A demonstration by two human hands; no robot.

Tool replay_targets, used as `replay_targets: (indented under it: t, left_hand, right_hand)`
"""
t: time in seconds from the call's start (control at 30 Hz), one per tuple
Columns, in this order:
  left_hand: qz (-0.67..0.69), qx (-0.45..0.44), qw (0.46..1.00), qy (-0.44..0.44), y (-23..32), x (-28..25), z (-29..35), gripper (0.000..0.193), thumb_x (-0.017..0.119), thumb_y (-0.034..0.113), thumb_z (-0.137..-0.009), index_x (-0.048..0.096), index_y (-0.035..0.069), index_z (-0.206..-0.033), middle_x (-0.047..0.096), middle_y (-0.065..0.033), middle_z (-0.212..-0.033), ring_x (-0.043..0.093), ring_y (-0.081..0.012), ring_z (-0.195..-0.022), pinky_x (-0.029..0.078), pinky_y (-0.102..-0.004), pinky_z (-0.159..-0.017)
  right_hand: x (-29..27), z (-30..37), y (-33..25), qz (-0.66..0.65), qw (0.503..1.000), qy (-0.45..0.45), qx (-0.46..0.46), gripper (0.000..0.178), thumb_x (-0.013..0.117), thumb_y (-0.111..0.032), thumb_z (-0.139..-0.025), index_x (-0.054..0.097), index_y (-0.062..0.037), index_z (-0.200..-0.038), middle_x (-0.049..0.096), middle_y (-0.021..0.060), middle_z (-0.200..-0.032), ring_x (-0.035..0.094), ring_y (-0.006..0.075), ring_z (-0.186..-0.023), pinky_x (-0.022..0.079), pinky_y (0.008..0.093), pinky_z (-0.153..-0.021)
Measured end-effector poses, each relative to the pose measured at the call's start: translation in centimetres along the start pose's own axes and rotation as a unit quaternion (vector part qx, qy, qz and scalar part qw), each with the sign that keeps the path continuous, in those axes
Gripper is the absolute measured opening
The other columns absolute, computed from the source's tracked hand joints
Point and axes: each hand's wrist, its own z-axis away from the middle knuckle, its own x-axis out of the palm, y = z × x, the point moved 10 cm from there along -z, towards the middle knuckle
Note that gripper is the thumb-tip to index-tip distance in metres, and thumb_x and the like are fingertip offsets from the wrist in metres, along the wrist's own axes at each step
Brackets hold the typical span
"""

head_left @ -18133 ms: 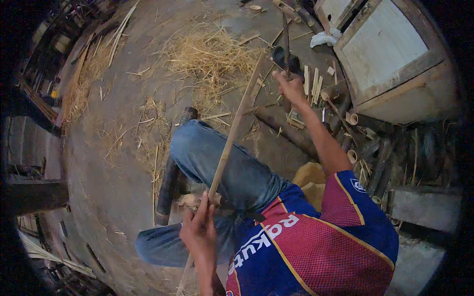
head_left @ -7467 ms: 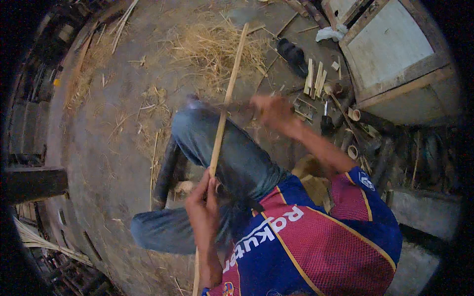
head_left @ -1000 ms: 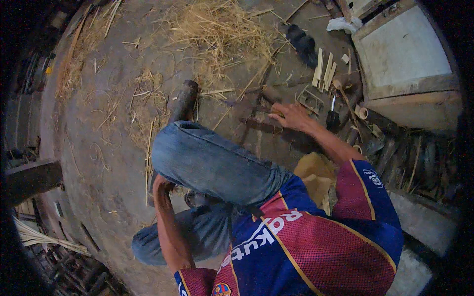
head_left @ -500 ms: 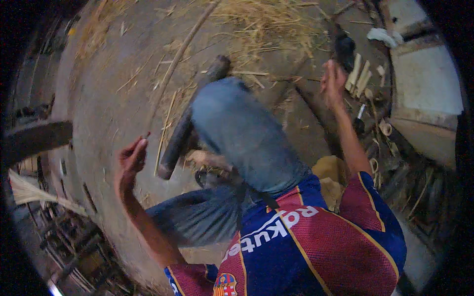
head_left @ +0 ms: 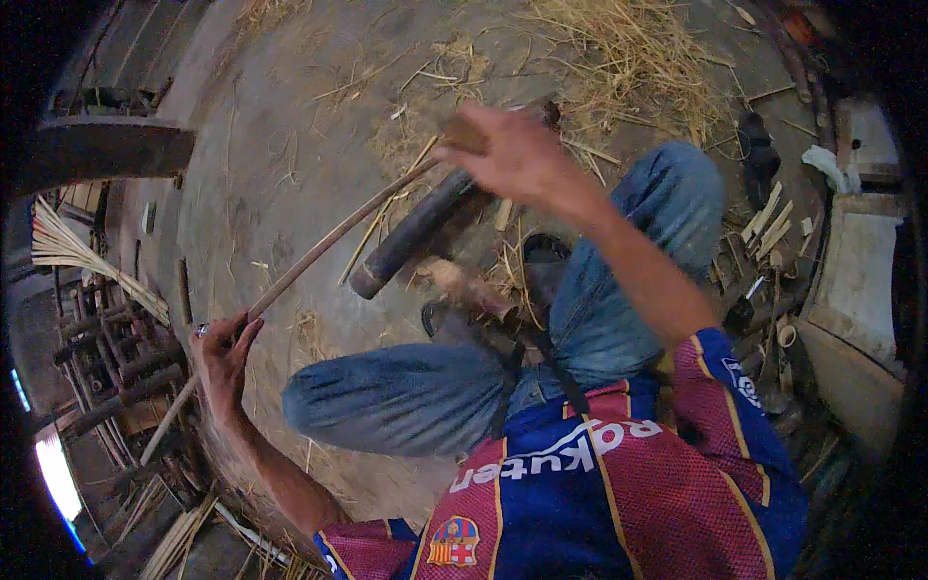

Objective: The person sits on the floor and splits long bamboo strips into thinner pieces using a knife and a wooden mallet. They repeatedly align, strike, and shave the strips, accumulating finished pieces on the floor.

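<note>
My left hand (head_left: pixel 224 362) is closed around a long thin wooden stick (head_left: pixel 329 242), which slants from the lower left up toward the middle. At the upper end of that stick is my right hand (head_left: pixel 527 159), blurred by motion. Its fingers are closed on a small brown piece (head_left: pixel 466 133) lying against the stick; whether it is cloth, husk or wood I cannot tell. Under my right forearm and the stick, a dark round log (head_left: pixel 411 242) rests on the floor, in front of my bent legs. My foot (head_left: pixel 449 280) shows beside the log.
Loose straw (head_left: pixel 638 68) covers the floor at the far right. Pale split wood pieces (head_left: pixel 770 227) lie to the right, near a light panel (head_left: pixel 855 261). On the left are a bundle of pale strips (head_left: pixel 87 251), a wooden rack (head_left: pixel 116 362) and a dark beam (head_left: pixel 116 155).
My right hand has come from the far right across to the stick, with the brown piece in it. My left hand has shifted down and left, the stick now running past it. My right knee has swung right.
</note>
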Motion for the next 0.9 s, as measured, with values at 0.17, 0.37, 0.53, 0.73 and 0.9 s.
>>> replay_targets:
  t: [0.17, 0.37, 0.53, 0.73, 0.9]
  left_hand:
    - [-0.065, 0.071, 0.994, 0.054, 0.6, -4.7, 2.1, 0.035, 0.080, 0.015, -0.076, 0.072, 0.014, -0.110, 0.064, -0.0004, -0.089, 0.057, -0.0146, -0.084, 0.028, -0.0392, -0.105]
    - [0.036, 0.082, 0.900, 0.426, -1.0, -10.0, 6.9, 0.063, 0.069, 0.039, -0.089, 0.047, 0.007, -0.139, 0.048, -0.0143, -0.127, 0.043, -0.0259, -0.124, 0.031, -0.0461, -0.106]
    - [0.716, -0.122, 0.600, 0.335, 3.7, -0.4, 2.3, 0.053, 0.053, 0.048, -0.097, 0.051, 0.005, -0.128, 0.053, -0.0093, -0.104, 0.054, -0.0245, -0.094, 0.044, -0.0403, -0.092]
    - [0.620, -0.073, 0.678, 0.388, 2.3, -5.0, 0.4, 0.044, 0.045, 0.047, -0.101, 0.055, 0.005, -0.110, 0.045, 0.0003, -0.075, 0.040, -0.0145, -0.068, 0.038, -0.0303, -0.066]
    - [0.656, -0.008, 0.658, 0.370, 6.6, -8.7, 0.7, 0.049, 0.038, 0.044, -0.104, 0.056, -0.001, -0.108, 0.026, 0.0024, -0.062, 0.025, -0.0091, -0.055, 0.020, -0.0247, -0.046]
  right_hand:
    - [10.0, 1.6, -1.4, -0.085, 0.992, -0.090, -0.034, 0.049, 0.064, -0.049, -0.087, 0.061, -0.0027, -0.102, 0.068, 0.0179, -0.100, 0.065, 0.0366, -0.095, 0.049, 0.0469, -0.082]
    - [14.8, 4.8, -4.5, -0.283, 0.947, -0.135, 0.070, 0.045, 0.068, -0.045, -0.085, 0.062, -0.0035, -0.102, 0.068, 0.0166, -0.089, 0.067, 0.0334, -0.083, 0.051, 0.0433, -0.074]
    - [18.2, 7.2, -7.4, -0.336, 0.923, -0.146, 0.117, 0.043, 0.071, -0.043, -0.084, 0.062, -0.0031, -0.099, 0.068, 0.0156, -0.082, 0.066, 0.0317, -0.076, 0.051, 0.0417, -0.070]
    - [18.4, 10.8, -4.5, -0.378, 0.911, -0.037, 0.160, 0.038, 0.069, -0.036, -0.089, 0.060, -0.0004, -0.100, 0.066, 0.0053, -0.078, 0.061, 0.0149, -0.074, 0.049, 0.0311, -0.070]
    - [18.1, 19.6, 3.4, -0.490, 0.744, -0.008, 0.454, 0.029, 0.067, -0.030, -0.092, 0.062, -0.0038, -0.102, 0.067, 0.0049, -0.089, 0.064, 0.0142, -0.085, 0.051, 0.0288, -0.078]
